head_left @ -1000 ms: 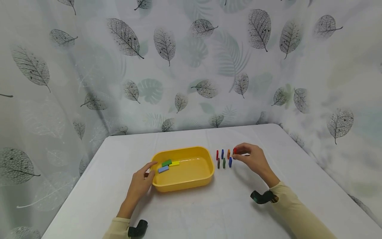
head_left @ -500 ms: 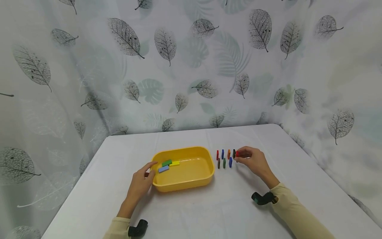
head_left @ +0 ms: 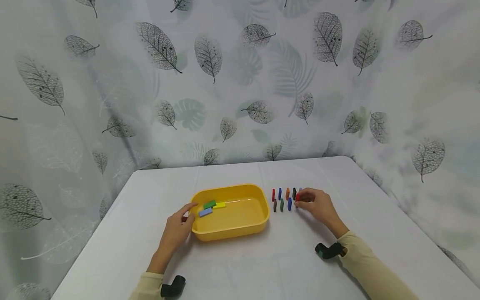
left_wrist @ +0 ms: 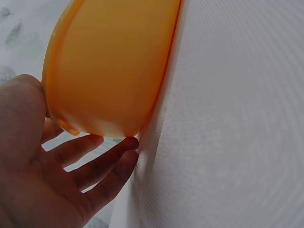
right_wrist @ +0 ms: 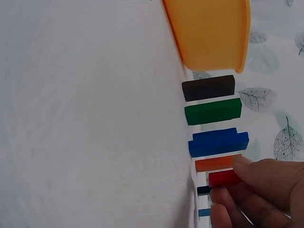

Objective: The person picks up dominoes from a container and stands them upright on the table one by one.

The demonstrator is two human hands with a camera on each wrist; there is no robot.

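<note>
My left hand (head_left: 176, 228) holds the left end of a yellow plastic tray (head_left: 232, 234), thumb and index finger at its rim; in the left wrist view the other fingers touch the outer wall. My right hand (head_left: 318, 207) pinches a red block (right_wrist: 224, 178) between thumb and fingers, at the right end of the nearer row of upright blocks. That row has a dark brown block (head_left: 275, 205), a green block (head_left: 282, 204) and a blue block (head_left: 289, 204). Whether the red block touches the table is hidden.
Behind stands another row: red block (head_left: 273, 194), blue block (head_left: 279, 193), orange block (head_left: 287, 193), dark block (head_left: 294, 193) and a partly hidden light blue block (right_wrist: 204, 212). Inside the tray lie green (head_left: 209, 204), yellow (head_left: 219, 205) and blue (head_left: 205, 212) blocks. A leaf-patterned curtain (head_left: 232, 100) surrounds the white table.
My right hand has carried the red block slightly rightward and toward me, away from the rear row, uncovering the dark block and part of the light blue one. My left hand stays put.
</note>
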